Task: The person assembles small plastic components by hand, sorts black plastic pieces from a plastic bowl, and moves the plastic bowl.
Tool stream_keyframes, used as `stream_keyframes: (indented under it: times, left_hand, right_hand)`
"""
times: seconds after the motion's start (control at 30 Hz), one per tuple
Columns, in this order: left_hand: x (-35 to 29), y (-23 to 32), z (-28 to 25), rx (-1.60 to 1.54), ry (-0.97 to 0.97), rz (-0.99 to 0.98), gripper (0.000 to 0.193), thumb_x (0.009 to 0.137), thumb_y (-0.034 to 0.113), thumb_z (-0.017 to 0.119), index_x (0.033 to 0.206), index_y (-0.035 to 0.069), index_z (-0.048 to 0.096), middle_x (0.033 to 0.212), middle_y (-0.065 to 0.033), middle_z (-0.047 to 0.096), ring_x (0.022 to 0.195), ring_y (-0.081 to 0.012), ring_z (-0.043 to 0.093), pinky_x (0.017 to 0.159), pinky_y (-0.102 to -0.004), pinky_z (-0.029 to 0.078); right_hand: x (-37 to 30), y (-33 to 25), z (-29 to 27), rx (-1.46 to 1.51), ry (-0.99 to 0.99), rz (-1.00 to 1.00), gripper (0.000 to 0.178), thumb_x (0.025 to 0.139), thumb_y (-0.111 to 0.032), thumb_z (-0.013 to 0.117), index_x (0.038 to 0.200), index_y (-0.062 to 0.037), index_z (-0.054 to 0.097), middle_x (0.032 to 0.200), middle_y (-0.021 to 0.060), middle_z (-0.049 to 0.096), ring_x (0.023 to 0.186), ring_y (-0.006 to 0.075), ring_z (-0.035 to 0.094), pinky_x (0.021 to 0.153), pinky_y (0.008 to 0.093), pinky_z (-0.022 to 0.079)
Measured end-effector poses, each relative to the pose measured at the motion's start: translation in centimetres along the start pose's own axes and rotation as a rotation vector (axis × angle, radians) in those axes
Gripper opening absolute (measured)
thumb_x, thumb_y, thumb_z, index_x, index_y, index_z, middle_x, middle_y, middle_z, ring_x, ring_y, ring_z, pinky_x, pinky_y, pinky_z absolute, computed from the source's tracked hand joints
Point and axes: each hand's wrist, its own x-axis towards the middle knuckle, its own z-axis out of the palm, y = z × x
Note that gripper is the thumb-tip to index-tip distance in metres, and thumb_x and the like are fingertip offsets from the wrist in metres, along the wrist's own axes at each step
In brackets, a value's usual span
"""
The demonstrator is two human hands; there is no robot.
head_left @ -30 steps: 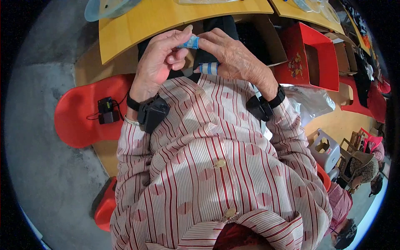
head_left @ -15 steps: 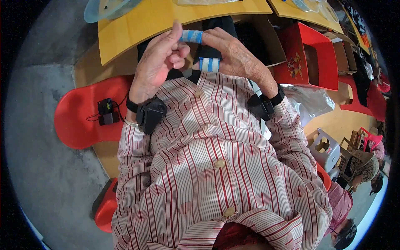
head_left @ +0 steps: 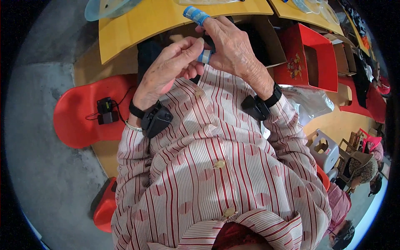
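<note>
My left hand [head_left: 173, 62] is closed, its thumb and fingers around the tip of my right thumb. A blue-and-white striped finger wrap [head_left: 204, 56] covers that thumb, partly hidden by the left fingers. My right hand [head_left: 236, 50] is open, its thumb and index finger spread well apart, holding nothing that I can see. A second blue-and-white finger wrap [head_left: 196, 15] sits on the outstretched right index finger, over the table edge. Both hands are above my lap, in front of my striped shirt.
A yellow table [head_left: 141, 29] runs along the front, with a pale blue basin [head_left: 95, 10] at its left. An open cardboard box [head_left: 266, 41] and a red box [head_left: 291, 66] stand right. A red chair [head_left: 75, 112] holds a small black device [head_left: 107, 111]. Other people sit far right.
My left fingers have closed on the wrapped right thumb. The right hand has turned, and its index finger now points up and away from the left hand.
</note>
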Motion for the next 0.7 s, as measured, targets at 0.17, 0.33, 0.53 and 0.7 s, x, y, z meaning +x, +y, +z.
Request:
stream_keyframes:
  times: [0.17, 0.33, 0.53, 0.7]
  left_hand:
    - [0.3, -0.3, 0.6, -0.186, 0.067, 0.042, 0.028, 0.093, 0.032, 0.057, 0.103, 0.007, 0.058, 0.079, 0.0042, 0.054, 0.066, -0.0009, 0.049, 0.058, -0.0138, 0.038]
    - [0.3, -0.1, 0.7, -0.199, 0.113, 0.059, 0.021, 0.092, 0.028, 0.058, 0.097, 0.008, 0.059, 0.078, 0.0044, 0.053, 0.066, -0.0012, 0.048, 0.057, -0.0144, 0.038]
    - [0.5, -0.4, 0.6, -0.231, 0.108, 0.107, 0.019, 0.091, 0.026, 0.058, 0.093, 0.008, 0.059, 0.078, 0.0036, 0.053, 0.068, -0.0025, 0.049, 0.057, -0.0151, 0.037]
    - [0.6, -0.5, 0.6, -0.216, 0.113, 0.130, 0.018, 0.092, 0.026, 0.057, 0.094, 0.007, 0.058, 0.078, 0.0027, 0.052, 0.069, -0.0028, 0.049, 0.057, -0.0148, 0.037]
  right_hand:
    - [0.1, -0.5, -0.1, 0.008, -0.067, 0.063, 0.075, 0.063, -0.012, 0.074, 0.130, -0.0099, 0.039, 0.091, 0.0092, 0.061, 0.087, 0.0290, 0.060, 0.065, 0.0390, 0.054]
    - [0.0, -0.3, 1.0, 0.174, -0.076, 0.155, 0.068, 0.067, -0.008, 0.071, 0.127, -0.0079, 0.040, 0.092, 0.0107, 0.064, 0.090, 0.0288, 0.062, 0.066, 0.0384, 0.054]
    - [0.0, -0.8, 1.3, 0.469, -0.113, 0.359, 0.069, 0.073, -0.011, 0.070, 0.132, -0.0023, 0.036, 0.095, 0.0169, 0.066, 0.086, 0.0291, 0.066, 0.072, 0.0349, 0.054]
    - [-0.3, -0.6, 1.7, 0.665, -0.088, 0.488, 0.069, 0.079, -0.021, 0.071, 0.134, 0.0020, 0.035, 0.098, 0.0205, 0.066, 0.088, 0.0251, 0.066, 0.075, 0.0335, 0.053]
